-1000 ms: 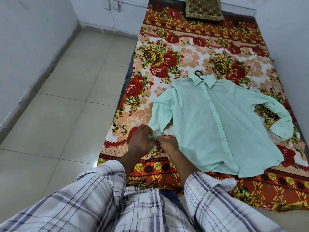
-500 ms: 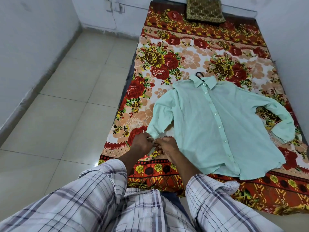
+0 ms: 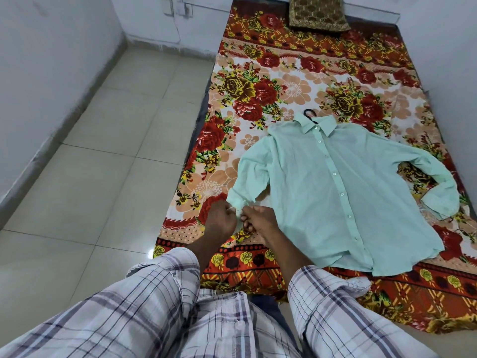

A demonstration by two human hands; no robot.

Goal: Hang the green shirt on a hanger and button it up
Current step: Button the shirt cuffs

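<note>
The pale green shirt (image 3: 333, 192) lies flat on the floral bed cover, its front buttoned from collar to hem. Only the black hook of the hanger (image 3: 309, 113) shows, sticking out above the collar; the rest is hidden inside the shirt. The shirt's left sleeve runs down to its cuff (image 3: 238, 204) near the bed's front edge. My left hand (image 3: 219, 223) and my right hand (image 3: 260, 223) both pinch that cuff between their fingertips, close together. The other sleeve (image 3: 438, 187) lies bent at the right.
The bed with the red and orange floral cover (image 3: 258, 104) fills the middle and right, against the right wall. A brown patterned pillow (image 3: 317, 14) rests at its far end. Tiled floor (image 3: 103, 164) lies to the left, bounded by a white wall.
Both hands stay on the left cuff and shift only slightly. The view has tilted a little, so the shirt sits lower in the frame.
</note>
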